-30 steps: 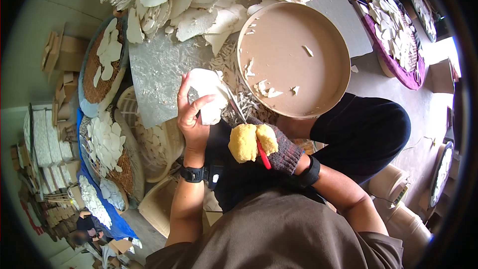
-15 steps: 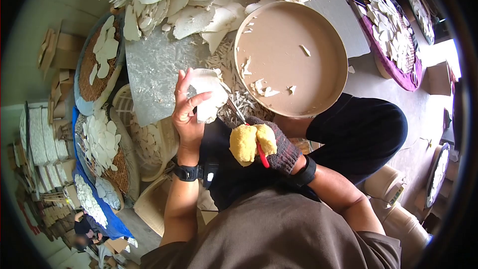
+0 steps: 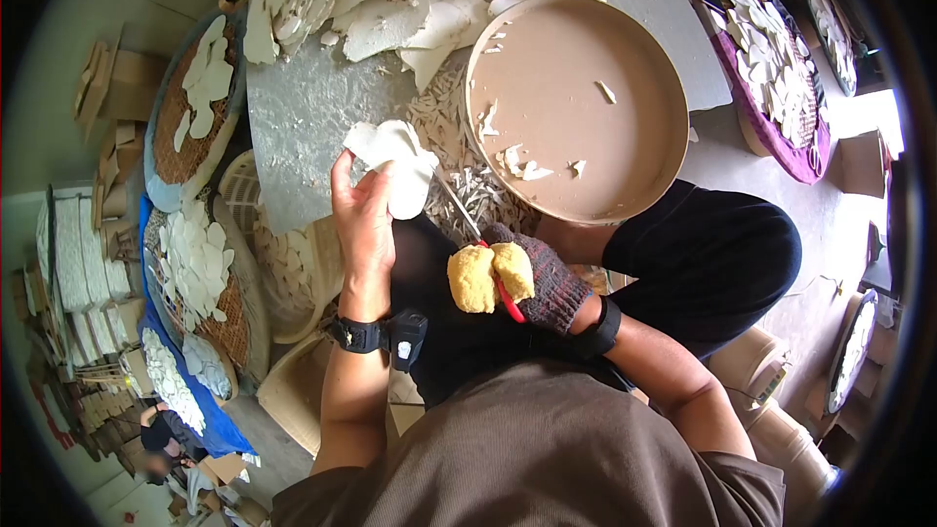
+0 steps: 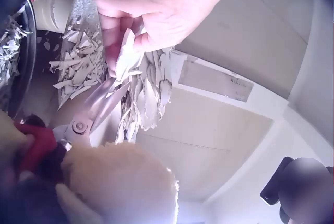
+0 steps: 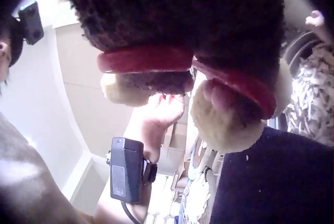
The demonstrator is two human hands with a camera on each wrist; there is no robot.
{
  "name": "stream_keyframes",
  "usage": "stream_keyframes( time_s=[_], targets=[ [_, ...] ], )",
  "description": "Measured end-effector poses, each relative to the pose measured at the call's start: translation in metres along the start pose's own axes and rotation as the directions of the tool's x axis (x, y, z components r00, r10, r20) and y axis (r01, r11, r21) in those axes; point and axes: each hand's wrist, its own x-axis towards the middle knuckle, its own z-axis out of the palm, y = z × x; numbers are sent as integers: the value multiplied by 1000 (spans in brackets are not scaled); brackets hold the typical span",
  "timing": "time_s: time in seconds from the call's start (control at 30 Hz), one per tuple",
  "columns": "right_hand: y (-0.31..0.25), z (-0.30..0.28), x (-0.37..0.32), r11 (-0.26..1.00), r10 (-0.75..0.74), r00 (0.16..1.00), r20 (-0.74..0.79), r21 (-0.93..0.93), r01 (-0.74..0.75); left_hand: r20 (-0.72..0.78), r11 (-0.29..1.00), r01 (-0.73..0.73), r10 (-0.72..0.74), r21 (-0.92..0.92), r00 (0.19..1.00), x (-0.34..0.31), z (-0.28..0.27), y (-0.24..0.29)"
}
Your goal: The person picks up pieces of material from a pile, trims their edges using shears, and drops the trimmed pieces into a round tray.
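In the head view my bare left hand (image 3: 365, 220) pinches a thin white slice (image 3: 402, 161) with a rounded, lobed outline. My right hand (image 3: 547, 283), in a dark knitted glove, grips red-handled scissors (image 3: 461, 207) whose blades point up toward the slice's right edge. Lumps of yellow foam (image 3: 472, 279) cover fingertips on the scissor handles; the right wrist view shows the red handles (image 5: 146, 60) against the glove. In the left wrist view the blades (image 4: 99, 101) reach right to the lower edge of the slice (image 4: 128, 57), below my thumb.
A round tan tub (image 3: 576, 107) with a few scraps stands right of the metal sheet (image 3: 293, 127). Trimmings (image 3: 444, 127) lie between them. Large white slices (image 3: 390, 29) are heaped behind. Woven trays (image 3: 766, 49) and a basket (image 3: 293, 263) of pieces stand around.
My left hand has turned the slice, so it now reaches to the upper left past my fingers and shows a rounded lower end. The right hand and scissors stay nearly in place.
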Motion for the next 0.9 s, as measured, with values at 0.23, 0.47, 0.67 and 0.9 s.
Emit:
stream_keyframes(
  time_s=[0.23, 0.47, 0.67, 0.9],
  targets=[
    [5, -1, 2, 997, 49, 999, 16, 67, -50, 35, 998, 23, -25, 53, 999, -5, 8, -5],
    [-2, -8, 10, 1000, -6, 1000, -5, -1, 6, 145, 989, 94, -110, 116, 983, -12, 11, -1],
    [3, -10, 8, 985, 85, 996, 31, 149, -88, 158, 969, 117, -153, 216, 975, -15, 7, -1],
    [-3, -20, 4, 999, -52, 998, 46, 5, 52, 122, 972, 75, -104, 224, 987, -16, 8, -1]
  ],
)
